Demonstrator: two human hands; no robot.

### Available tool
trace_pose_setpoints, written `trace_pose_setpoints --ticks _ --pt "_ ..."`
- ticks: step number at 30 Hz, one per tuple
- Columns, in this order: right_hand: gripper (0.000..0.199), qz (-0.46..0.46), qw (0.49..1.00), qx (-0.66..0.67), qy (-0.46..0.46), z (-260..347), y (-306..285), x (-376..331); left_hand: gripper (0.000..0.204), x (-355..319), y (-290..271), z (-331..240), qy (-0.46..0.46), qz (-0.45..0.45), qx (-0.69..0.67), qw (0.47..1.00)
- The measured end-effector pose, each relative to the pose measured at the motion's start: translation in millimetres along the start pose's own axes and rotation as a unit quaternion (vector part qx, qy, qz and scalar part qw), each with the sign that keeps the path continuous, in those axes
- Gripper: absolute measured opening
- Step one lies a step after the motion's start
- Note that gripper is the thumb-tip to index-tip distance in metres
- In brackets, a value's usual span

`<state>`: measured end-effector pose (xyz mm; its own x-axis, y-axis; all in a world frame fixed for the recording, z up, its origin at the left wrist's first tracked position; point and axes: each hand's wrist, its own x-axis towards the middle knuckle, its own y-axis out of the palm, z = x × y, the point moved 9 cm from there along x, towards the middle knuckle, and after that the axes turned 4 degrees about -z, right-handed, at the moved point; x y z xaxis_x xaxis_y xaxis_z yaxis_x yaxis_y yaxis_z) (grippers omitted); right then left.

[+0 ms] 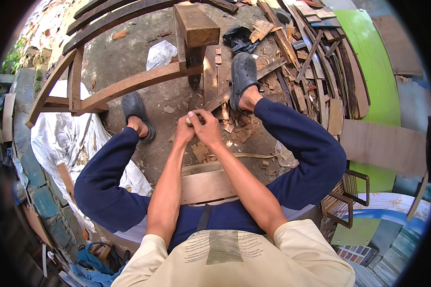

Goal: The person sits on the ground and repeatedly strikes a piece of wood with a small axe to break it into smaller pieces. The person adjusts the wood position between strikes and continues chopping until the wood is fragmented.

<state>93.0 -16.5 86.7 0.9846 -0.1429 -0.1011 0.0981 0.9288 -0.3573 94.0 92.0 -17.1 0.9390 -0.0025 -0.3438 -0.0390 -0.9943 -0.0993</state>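
A crumpled white plastic bag (pixel 160 53) lies on the ground up and left of the fingers (pixel 199 116). A crumpled black bag (pixel 242 38) lies farther up and right. A pale rectangular label (pixel 224 247) sits on the shirt, well below the fingers.

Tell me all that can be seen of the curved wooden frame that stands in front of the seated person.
The curved wooden frame is of bare reddish-brown wood. Its long curved rail runs from lower left up to a thick square block at the top. Shorter bars join it at the left, and darker curved rails arch behind it. It stands on the dirt ground, beside a white sheet. The left foot in a grey clog lies just below the rail. Neither hand touches it.
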Motion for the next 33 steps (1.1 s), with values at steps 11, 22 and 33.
trace_pose_setpoints --ticks 11,22,33 --pt "0.033 -0.249 0.929 0.208 0.176 -116 -170 57 0.024 14 108 -85 0.142 0.006 0.254 0.957" --pt "0.03 -0.268 0.894 0.27 0.235 -119 -184 56 0.023 73 171 -58 0.023 0.069 0.313 0.947" --pt "0.042 -0.179 0.934 0.223 0.215 -92 -183 86 0.025 100 181 -74 0.121 0.077 0.267 0.953"
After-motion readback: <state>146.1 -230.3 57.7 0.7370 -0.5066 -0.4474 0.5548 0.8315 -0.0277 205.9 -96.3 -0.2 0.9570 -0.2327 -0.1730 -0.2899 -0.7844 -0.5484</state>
